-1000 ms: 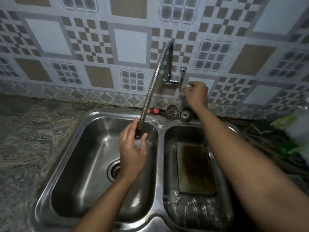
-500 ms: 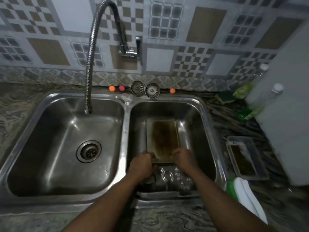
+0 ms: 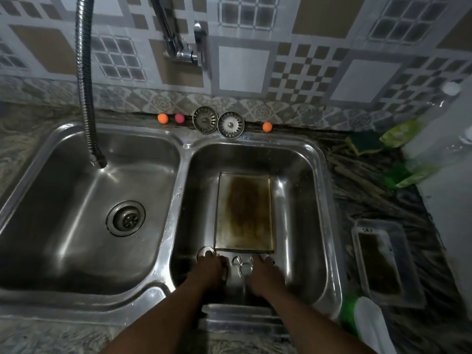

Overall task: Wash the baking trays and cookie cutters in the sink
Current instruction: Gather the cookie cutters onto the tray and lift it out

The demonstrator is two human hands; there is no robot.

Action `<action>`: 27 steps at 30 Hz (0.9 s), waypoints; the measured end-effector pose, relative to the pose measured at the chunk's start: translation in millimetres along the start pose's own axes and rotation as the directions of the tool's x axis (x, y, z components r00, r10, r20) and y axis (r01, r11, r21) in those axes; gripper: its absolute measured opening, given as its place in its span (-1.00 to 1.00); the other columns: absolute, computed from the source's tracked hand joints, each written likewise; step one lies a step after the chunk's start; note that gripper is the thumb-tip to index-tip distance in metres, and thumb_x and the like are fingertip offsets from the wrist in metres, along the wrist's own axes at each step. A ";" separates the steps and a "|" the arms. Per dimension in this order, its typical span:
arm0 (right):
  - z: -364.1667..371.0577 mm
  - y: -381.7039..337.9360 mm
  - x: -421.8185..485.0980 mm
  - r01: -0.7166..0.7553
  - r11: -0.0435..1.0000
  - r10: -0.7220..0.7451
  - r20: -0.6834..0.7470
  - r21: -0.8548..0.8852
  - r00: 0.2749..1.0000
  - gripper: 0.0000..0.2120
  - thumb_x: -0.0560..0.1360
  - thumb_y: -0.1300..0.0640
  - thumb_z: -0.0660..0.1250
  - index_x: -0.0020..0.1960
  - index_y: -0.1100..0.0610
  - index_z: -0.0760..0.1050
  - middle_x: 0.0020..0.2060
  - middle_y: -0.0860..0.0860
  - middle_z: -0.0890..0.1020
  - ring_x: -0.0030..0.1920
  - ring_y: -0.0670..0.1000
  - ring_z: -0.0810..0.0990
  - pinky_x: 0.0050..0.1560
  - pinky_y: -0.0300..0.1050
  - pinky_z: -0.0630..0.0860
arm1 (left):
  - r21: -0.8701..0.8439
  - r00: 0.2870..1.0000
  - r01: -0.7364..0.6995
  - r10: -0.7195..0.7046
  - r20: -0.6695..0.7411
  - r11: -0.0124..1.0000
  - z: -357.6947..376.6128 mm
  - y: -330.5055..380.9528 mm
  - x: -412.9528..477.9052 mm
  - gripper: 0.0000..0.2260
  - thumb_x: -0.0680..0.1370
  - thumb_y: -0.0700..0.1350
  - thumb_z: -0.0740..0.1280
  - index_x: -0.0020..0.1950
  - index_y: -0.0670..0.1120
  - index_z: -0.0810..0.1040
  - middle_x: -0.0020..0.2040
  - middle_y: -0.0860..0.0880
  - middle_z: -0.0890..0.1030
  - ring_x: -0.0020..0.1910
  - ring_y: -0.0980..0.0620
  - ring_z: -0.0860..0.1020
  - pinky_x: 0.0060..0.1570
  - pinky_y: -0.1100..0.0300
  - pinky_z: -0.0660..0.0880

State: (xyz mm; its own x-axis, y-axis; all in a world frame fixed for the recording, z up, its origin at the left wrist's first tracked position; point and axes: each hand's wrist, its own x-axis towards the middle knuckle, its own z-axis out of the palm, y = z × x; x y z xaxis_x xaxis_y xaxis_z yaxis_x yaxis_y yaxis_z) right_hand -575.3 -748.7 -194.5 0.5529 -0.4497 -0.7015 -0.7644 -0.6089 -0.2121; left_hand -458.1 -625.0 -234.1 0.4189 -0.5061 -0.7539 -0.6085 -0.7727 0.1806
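Nearest, cut off by the lower edge: two bare forearms, reaching over the front rim of the sink into its right basin. Side by side there, left hand and right hand, backs up, down among the cookie cutters at the near end of that basin. Fingers bent downward, tips partly hidden and blurred; for either hand, cannot tell whether gripping a cutter or merely resting on the heap. Cutters themselves hard to make out: a round outline at the left fingertips, small shiny shapes between the hands, the rest covered. Just beyond, close against the cutters, a stained baking tray flat on the basin floor. Off to the right on the dark counter, a second tray; nearer, a white and green bottle, partly cropped. In the left basin, a drain, with the hose spout hanging above. Farthest, along the wall: two strainers, three small balls, blurred green shapes toward the right edge
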 end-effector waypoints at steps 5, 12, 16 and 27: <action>-0.3 -8.6 6.0 0.020 0.998 -0.022 -0.036 -0.067 0.999 -0.51 0.54 0.02 0.29 0.44 0.05 0.29 0.39 0.10 0.39 0.37 0.13 0.38 0.30 0.02 0.40 | 0.012 1.000 -0.018 0.018 -0.004 1.000 -17.1 11.2 -19.5 -0.74 0.54 -0.04 0.26 0.23 0.06 0.46 0.22 -0.13 0.47 0.26 -0.22 0.44 0.16 -0.10 0.49; -4.4 -14.5 5.1 -0.007 0.998 0.005 -0.028 -0.069 1.000 -0.57 0.50 -0.01 0.32 0.34 0.05 0.41 0.29 0.04 0.49 0.29 0.10 0.47 0.18 0.03 0.48 | -0.013 0.998 -0.069 0.069 -0.008 0.998 -18.4 13.8 -11.9 -0.76 0.49 -0.12 0.26 0.13 0.06 0.53 0.11 -0.07 0.61 0.15 -0.11 0.58 0.12 0.00 0.55; -9.8 -8.9 0.5 -0.002 0.996 0.001 -0.009 -0.084 1.000 -0.63 0.50 0.06 0.33 0.29 0.05 0.44 0.24 0.04 0.54 0.22 0.10 0.53 0.10 0.02 0.52 | -0.070 0.997 -0.071 0.071 0.004 0.995 -28.6 14.3 -25.7 -0.77 0.48 -0.12 0.30 0.12 0.02 0.57 0.11 -0.05 0.63 0.14 -0.08 0.58 0.17 0.12 0.48; -24.5 -1.5 -13.2 0.106 0.994 -0.103 0.113 -0.024 0.988 -0.40 0.33 -0.02 0.53 0.28 0.12 0.41 0.21 0.07 0.55 0.13 0.09 0.55 -0.06 -0.12 0.46 | -0.154 0.998 -0.064 0.061 -0.027 0.986 -43.1 3.6 -33.7 -0.57 0.37 -0.26 0.49 0.22 -0.04 0.60 0.18 -0.12 0.62 0.15 -0.10 0.62 0.12 0.09 0.58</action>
State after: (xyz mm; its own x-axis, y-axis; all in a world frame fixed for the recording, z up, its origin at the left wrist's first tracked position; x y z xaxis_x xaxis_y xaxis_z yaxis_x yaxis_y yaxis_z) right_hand -573.4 -757.9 -168.3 0.5875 -0.3081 -0.7482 -0.6934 -0.6684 -0.2692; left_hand -445.4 -627.3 -180.9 0.3996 -0.5622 -0.7240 -0.5230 -0.7885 0.3237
